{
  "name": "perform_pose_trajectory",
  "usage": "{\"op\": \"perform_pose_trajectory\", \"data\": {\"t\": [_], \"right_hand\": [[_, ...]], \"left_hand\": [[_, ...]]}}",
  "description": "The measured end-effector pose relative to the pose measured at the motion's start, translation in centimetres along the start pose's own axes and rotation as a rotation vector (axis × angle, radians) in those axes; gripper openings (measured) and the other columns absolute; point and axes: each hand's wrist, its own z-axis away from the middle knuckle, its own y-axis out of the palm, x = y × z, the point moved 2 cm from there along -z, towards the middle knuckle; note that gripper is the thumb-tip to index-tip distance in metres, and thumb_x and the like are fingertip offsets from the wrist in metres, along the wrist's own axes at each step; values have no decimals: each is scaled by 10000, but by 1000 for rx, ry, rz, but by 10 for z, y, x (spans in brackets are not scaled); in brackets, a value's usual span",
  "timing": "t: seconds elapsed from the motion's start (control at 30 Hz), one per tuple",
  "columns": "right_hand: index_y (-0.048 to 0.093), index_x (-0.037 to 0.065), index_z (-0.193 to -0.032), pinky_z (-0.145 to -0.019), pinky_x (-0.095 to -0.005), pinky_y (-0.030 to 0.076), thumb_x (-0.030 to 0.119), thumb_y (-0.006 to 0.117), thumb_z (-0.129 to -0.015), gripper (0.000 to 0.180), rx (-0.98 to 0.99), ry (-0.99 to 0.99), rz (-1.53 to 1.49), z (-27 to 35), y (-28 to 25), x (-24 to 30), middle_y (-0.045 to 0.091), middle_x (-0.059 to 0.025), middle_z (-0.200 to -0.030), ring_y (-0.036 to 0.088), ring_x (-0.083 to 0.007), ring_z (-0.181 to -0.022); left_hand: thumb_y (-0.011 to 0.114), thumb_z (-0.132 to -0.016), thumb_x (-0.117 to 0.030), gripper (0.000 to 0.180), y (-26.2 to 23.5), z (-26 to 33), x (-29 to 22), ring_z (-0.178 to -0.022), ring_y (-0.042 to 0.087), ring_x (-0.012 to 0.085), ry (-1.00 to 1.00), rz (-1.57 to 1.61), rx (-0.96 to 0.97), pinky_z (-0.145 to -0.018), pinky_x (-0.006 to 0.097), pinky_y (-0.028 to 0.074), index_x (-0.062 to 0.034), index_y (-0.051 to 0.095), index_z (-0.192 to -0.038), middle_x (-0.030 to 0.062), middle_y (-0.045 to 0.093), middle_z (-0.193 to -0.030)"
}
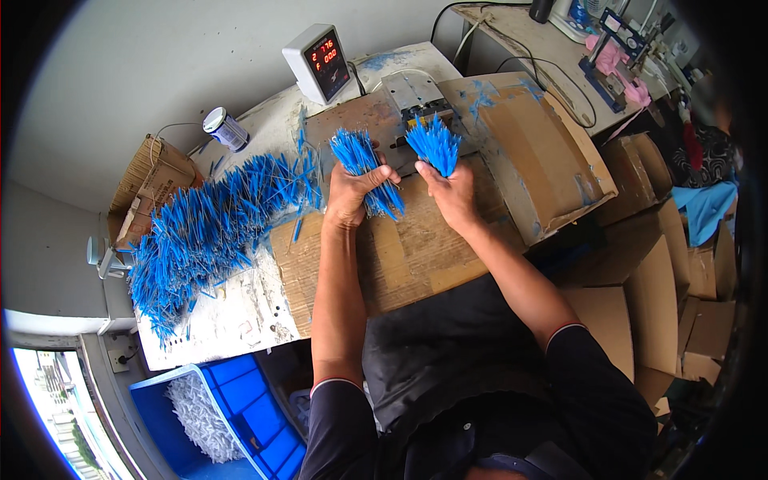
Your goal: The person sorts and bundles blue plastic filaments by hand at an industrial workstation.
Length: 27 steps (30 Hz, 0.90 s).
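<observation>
My left hand point(358, 189) is closed round a bundle of thin blue sticks point(354, 152), whose ends stick out above and below the fist. Beside it, my right hand point(453, 192) grips a second bundle of blue sticks point(434, 142), fanned out at the top. Both bundles are held above a cardboard sheet point(416, 248) on the table, apart from each other. Just beyond my right hand is a small metal machine point(415, 94). A large heap of the same blue sticks with thin wire-like ends point(216, 216) lies to the left of my left hand.
A white box with a red digital display point(318, 64) stands at the back. Left of it are a can point(226, 130) and a cardboard box point(156, 180). A blue crate point(256, 408) holds white pieces. Cardboard boxes point(640, 296) crowd the right side; another bench point(528, 48) stands behind.
</observation>
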Motion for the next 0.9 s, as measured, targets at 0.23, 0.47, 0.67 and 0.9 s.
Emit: {"op": "perform_pose_trajectory", "data": {"t": [0.23, 0.47, 0.67, 0.9], "right_hand": [[731, 6, -939, -698, -274, 542, 78, 781, -878, 107, -20, -121, -139, -8, 44, 41, 745, -26, -867, 669, -76, -785], [738, 19, -967, -692, -328, 554, 114, 779, -840, 163, 51, -206, 87, -29, 46, 41, 759, -62, -835, 690, -116, -751], [698, 50, -919, -577, -244, 498, 64, 699, -914, 15, -137, -74, -450, -31, 35, 74, 734, -69, -870, 648, -106, -681], [652, 46, -818, -512, -266, 472, 103, 705, -917, 126, -44, -1, -499, -38, 17, 78, 620, -17, -692, 565, -90, -562]], "left_hand": [[853, -803, -30, 410, 7, 4, 5, -803, 708, 193, 57, -155, -57, -720, 339, 596, 13, 625, -1140, 93, 715, -978], [844, -820, -54, 446, 14, 4, -3, -964, 670, 153, 102, -347, -39, -868, 322, 551, -4, 627, -1206, 62, 714, -1099], [855, -795, -16, 429, 12, 7, -3, -742, 681, 187, 18, -138, -56, -666, 307, 560, 13, 608, -1145, 77, 694, -905], [862, -785, -59, 623, 6, 6, -5, -783, 685, 215, -33, 13, 85, -713, 348, 576, 15, 521, -1300, 88, 654, -934]]}}
